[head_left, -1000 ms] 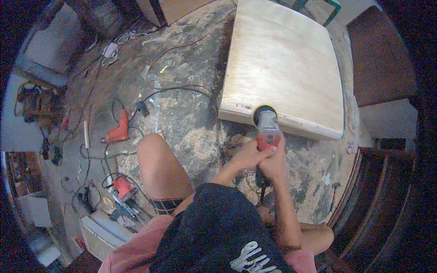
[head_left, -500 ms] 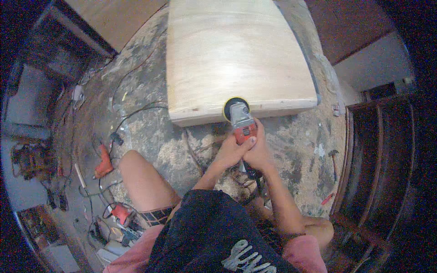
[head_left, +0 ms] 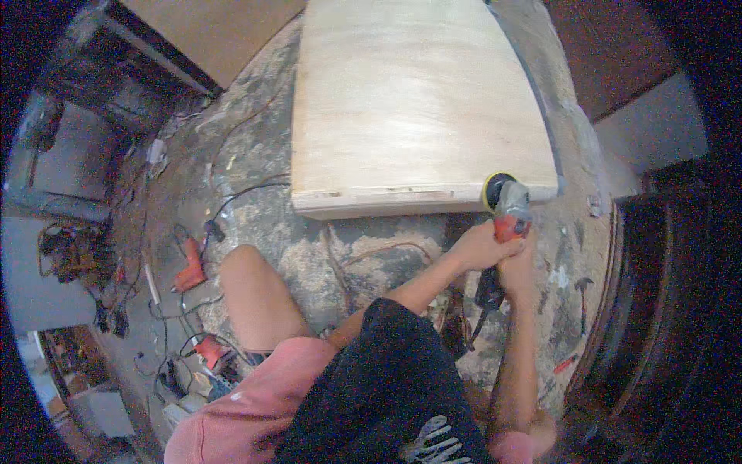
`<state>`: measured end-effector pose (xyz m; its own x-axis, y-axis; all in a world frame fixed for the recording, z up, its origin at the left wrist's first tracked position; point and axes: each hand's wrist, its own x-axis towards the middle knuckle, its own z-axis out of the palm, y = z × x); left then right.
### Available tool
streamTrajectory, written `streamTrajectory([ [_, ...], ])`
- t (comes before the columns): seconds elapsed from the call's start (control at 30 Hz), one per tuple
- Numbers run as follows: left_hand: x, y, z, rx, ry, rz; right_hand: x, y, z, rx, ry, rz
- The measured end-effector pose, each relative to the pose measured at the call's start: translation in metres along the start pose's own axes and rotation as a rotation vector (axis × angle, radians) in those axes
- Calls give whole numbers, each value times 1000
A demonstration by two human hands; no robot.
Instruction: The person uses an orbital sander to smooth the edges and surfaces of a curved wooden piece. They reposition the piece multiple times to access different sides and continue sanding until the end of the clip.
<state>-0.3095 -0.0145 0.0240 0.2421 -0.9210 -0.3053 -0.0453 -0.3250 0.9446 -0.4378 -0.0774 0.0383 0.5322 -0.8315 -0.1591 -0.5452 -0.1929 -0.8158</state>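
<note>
We grip the sander (head_left: pixel 506 203) with both hands, left hand (head_left: pixel 481 246) and right hand (head_left: pixel 516 263), at the near right corner of the pale board (head_left: pixel 417 100). The board lies on a dusty floor (head_left: pixel 309 240); cables (head_left: pixel 232 201) and a red drill (head_left: pixel 188 267) lie left.

No packages, labels, signs, screens — none visible.

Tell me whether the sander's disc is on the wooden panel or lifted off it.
On it: the sander, gripped by the left hand and right hand, has its disc against the wooden panel at the near right corner.
</note>
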Motion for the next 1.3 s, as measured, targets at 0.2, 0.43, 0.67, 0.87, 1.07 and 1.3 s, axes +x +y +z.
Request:
streamTrajectory([
  [0.2, -126, -70, -85, -91, 213, -170, -68, -67, 121, 4, -168, -177],
  [0.43, -235, -110, -184, -221, 479, -123, -101, -160, 225, 61, -491, -130],
  [0.67, -205, -85, -169, -112, 297, -148, -102, -159, 197, 93, -343, -88],
  [0.87, -192, -62, -151, -137, 222, -158, -99, -140, 175, 56, -224, -103],
  [1.07, -232, -98, -187, -300, 445, -36, -105, -160, 227, 25, -446, -159],
  [1.3, -154, -73, -120, -172, 237, -10, -85, -117, 147, -33, -130, -109],
])
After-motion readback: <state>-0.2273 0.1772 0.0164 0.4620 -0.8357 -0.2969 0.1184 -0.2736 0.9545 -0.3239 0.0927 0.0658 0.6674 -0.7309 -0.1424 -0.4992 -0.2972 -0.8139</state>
